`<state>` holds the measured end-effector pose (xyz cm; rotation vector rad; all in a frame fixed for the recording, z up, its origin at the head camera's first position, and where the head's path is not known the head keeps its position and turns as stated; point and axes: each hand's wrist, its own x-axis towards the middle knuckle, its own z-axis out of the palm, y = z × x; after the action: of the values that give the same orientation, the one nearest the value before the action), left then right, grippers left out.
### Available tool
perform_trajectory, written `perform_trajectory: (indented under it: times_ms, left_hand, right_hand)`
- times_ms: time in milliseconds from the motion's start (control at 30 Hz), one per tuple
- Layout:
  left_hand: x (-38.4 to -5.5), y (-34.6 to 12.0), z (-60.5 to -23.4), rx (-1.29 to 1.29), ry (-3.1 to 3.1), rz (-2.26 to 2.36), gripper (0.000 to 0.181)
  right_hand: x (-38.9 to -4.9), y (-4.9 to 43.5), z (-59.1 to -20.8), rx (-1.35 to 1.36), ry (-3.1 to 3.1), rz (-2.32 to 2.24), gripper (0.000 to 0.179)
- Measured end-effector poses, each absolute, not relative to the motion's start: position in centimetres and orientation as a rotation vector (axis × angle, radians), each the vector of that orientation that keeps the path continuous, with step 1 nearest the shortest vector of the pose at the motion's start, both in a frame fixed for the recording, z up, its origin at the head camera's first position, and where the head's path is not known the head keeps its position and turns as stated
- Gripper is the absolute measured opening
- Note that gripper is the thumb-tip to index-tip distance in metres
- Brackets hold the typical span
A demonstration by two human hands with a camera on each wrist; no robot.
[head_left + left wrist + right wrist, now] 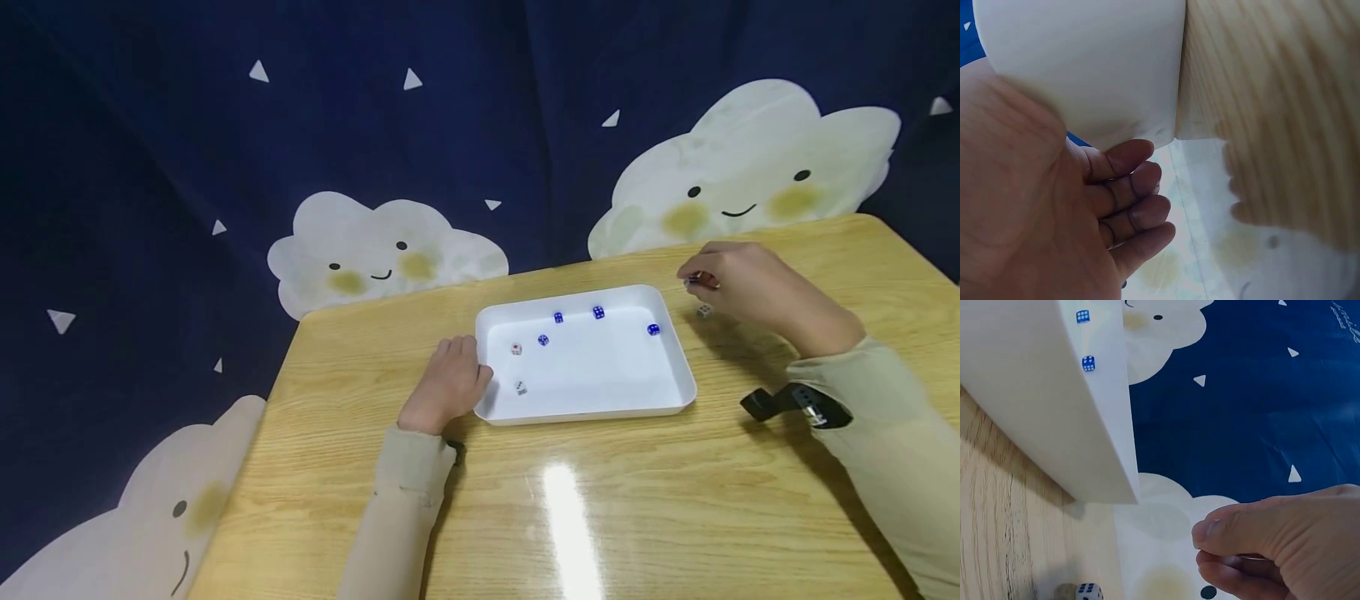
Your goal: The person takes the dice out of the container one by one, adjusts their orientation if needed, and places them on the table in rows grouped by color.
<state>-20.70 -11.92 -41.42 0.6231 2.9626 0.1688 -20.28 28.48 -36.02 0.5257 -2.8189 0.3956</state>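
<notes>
A shallow white tray (585, 408) lies on the table. My left hand (448, 379) grips its left end, thumb over the rim and fingers (1147, 209) against the outer wall. Beyond the tray's right end, my right hand (742, 287) pinches a small die (691, 282) between thumb and fingertips, above the table; the fingers mostly hide it. Below that hand a white die (704, 310) with dark pips rests on the wood. Inside the tray are several blue dice, one (654, 330) near the right wall, plus a white die with a red pip (516, 348) and another white die (521, 387).
The wooden table (315, 500) reaches out around the tray on all sides. Behind it hangs a dark blue curtain (360, 125) with white clouds and small triangles. A black strap device (795, 406) sits on the right wrist.
</notes>
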Motion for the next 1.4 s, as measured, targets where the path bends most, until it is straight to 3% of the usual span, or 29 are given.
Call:
perform_trajectory:
  times_ms: [1400]
  left_hand:
    - [-20.8, -12.0, -41.4, 0.608, 2.955, 0.132, 0.027]
  right_hand:
    - [-21.4, 34.2, -38.7, 0.111, -3.141, 0.592, 0.036]
